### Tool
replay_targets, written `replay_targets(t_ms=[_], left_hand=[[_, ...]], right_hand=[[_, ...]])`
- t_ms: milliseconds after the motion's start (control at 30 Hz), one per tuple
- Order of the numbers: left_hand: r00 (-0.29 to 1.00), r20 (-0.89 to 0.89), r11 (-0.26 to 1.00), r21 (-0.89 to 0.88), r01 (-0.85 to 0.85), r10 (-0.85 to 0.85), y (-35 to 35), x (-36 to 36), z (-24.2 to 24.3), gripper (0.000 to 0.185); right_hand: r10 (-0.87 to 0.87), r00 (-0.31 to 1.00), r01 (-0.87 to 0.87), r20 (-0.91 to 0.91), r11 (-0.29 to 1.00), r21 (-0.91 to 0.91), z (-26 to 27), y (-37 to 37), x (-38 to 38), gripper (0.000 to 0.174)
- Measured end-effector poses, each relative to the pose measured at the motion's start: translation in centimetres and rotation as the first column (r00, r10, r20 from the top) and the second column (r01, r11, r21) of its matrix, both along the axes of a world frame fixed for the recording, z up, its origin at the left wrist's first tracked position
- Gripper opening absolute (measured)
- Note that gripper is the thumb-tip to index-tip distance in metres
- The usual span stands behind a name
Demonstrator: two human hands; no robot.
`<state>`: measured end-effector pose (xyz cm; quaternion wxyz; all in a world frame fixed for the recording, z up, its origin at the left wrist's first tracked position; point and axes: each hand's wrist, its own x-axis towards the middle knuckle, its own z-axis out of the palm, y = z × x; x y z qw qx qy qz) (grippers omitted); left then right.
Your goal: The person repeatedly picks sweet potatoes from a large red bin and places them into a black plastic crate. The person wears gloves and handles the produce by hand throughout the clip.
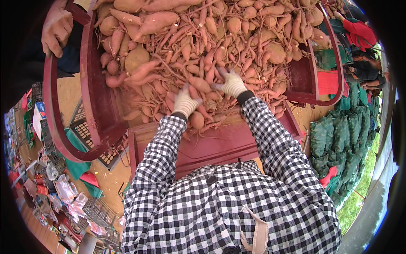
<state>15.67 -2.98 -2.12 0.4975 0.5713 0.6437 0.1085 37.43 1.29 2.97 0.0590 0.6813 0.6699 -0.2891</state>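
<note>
A large heap of reddish sweet potatoes (199, 84), with thin stringy roots among them, fills the bed of a dark red metal cart (108, 104) before me. My left hand (186, 102), in a whitish knit glove, rests at the heap's near edge. Its thumb and fingers are around one sweet potato, but whether it grips is unclear. Further right, my right hand (232, 83), gloved alike, reaches into the pile with fingers spread and slightly blurred, touching sweet potatoes. A round sweet potato (197, 120) lies just below my left hand. Below the heap hangs the lowered tailgate (219, 143).
At upper left another person's bare hand (57, 31) rests on the cart's side rail. Stuffed green mesh sacks (336, 139) stand at right; a person in red (360, 33) is beyond. Plastic crates (100, 211) and assorted packages lie on the left.
</note>
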Motion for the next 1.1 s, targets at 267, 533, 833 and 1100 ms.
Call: replay_targets(t_ms=[267, 533, 833, 1100], left_hand=[[0.986, 0.074, 0.981, 0.136, 0.139, -0.150, -8.1, -1.0, 2.1, 0.077], [0.988, -0.150, 0.887, 0.450, 0.103, -0.038, -14.7, -6.4, 2.2, 0.069], [0.856, -0.354, 0.889, 0.398, -0.227, 0.377, -11.7, -10.8, -2.0, 0.066], [0.873, -0.358, 0.944, 0.146, -0.298, 0.331, -13.3, -8.6, -5.9, 0.094]], right_hand=[[0.164, 0.963, -0.172, -0.214, 0.985, -0.019, 0.5, -12.4, -2.6, 0.085], [0.375, 0.874, -0.366, -0.309, 0.926, 0.089, 9.5, -6.3, -2.6, 0.065], [-0.046, 0.984, 0.125, -0.171, 0.862, 0.491, 16.0, 14.4, 0.5, 0.062], [0.024, 0.990, -0.041, 0.142, 0.992, 0.121, 0.0, -8.2, -2.9, 0.079]])
